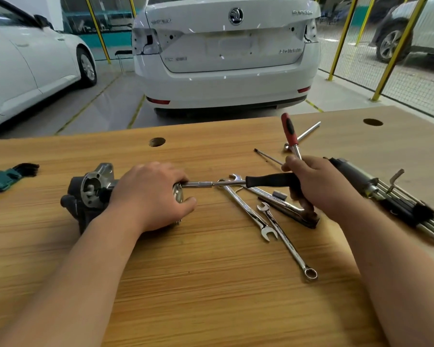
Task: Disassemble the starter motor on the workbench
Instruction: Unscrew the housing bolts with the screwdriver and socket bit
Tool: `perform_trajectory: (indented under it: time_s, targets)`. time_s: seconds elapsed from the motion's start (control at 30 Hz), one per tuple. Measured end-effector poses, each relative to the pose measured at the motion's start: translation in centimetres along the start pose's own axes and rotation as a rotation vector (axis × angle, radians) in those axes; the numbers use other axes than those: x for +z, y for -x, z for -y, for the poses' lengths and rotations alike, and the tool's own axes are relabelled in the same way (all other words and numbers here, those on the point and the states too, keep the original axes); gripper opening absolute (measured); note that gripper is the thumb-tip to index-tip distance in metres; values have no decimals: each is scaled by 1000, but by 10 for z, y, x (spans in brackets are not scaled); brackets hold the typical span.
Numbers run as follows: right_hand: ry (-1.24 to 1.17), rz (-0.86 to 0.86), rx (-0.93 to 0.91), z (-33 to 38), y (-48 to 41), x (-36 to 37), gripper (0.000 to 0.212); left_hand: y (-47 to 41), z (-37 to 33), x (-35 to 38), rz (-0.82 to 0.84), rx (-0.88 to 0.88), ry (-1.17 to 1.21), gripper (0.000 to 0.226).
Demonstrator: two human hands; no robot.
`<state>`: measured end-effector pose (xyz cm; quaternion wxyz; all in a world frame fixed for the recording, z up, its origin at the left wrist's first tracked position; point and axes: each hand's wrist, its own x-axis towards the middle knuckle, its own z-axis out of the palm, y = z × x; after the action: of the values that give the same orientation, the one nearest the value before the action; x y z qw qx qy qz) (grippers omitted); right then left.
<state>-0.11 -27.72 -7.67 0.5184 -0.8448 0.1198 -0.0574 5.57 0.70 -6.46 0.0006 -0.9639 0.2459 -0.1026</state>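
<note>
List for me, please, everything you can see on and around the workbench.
starter motor: one, dark grey and silver, bench left, under left hand
black-handled driver: one, black and silver, tip at the motor's end
red-handled tool: one, red, sticking up from right hand
spanners: three, silver, crossed mid-bench
thin rod: one, dark, behind right hand
metal bar: one, silver, behind red-handled tool
grey cylinder: one, beside right wrist
hex key sets: two, black, bench's left edge and far right
workbench: one, light wood
cars: three, white, beyond bench
left hand: one, gripping the motor
right hand: one, gripping the driver
</note>
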Motion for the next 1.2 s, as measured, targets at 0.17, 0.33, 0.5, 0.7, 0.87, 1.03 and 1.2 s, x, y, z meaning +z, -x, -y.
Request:
perform_trajectory:
  time_s: [0.17,0.33,0.5,0.7,0.87,1.03,1.2]
  targets:
    - [-177,20,-14,-3,0,2,14,1,0,-1,24,3,1,64]
    - [-461,133,33,-6,-1,-1,33,1,-1,0,47,-23,-20,67]
    - [-633,83,99,1,0,5,46,3,-2,-4,45,-45,-1,61]
    - [-403,-107,112,3,-3,11,23,-12,-11,-3,8,-45,23,64]
    - [-176,-193,-57,-4,-4,0,13,-15,-12,0,14,-8,51,67]
    - [-326,-92,33,-9,-5,0,23,-12,-12,-1,16,-19,59,73]
    - [-643,-22,94,-14,-16,-5,35,-10,-13,-1,0,-15,68,75]
